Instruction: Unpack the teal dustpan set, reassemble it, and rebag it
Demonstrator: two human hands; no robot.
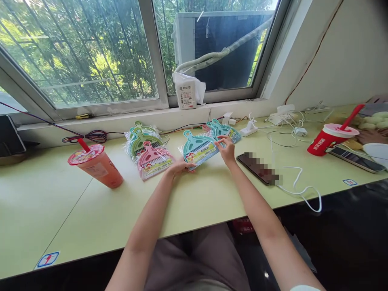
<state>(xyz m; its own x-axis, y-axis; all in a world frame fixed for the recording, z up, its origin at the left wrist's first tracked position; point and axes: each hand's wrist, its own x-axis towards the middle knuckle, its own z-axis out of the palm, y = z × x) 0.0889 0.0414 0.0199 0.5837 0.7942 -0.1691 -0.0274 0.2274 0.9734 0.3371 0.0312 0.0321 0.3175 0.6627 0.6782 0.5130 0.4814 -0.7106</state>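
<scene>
Between my two hands is a teal mini dustpan-and-brush set [198, 148] in clear plastic wrap with a printed label, tilted up over the table. My left hand [181, 167] grips its lower left corner, fingers partly hidden beneath it. At the upper right edge, my right hand [226, 149] pinches the packet between thumb and fingers. A pink wrapped set [154, 159] lies left of my left hand, in front of green wrapped sets [141, 139]. More teal wrapped sets [222, 128] lie just behind my right hand.
A drink cup with red straw [98, 167] stands at left, a red cup [330, 139] at right. A phone [257, 167] lies by my right forearm, near a white cable [298, 190]. Chargers [281, 115] sit along the wall. Another person's hand [372, 137] shows at far right.
</scene>
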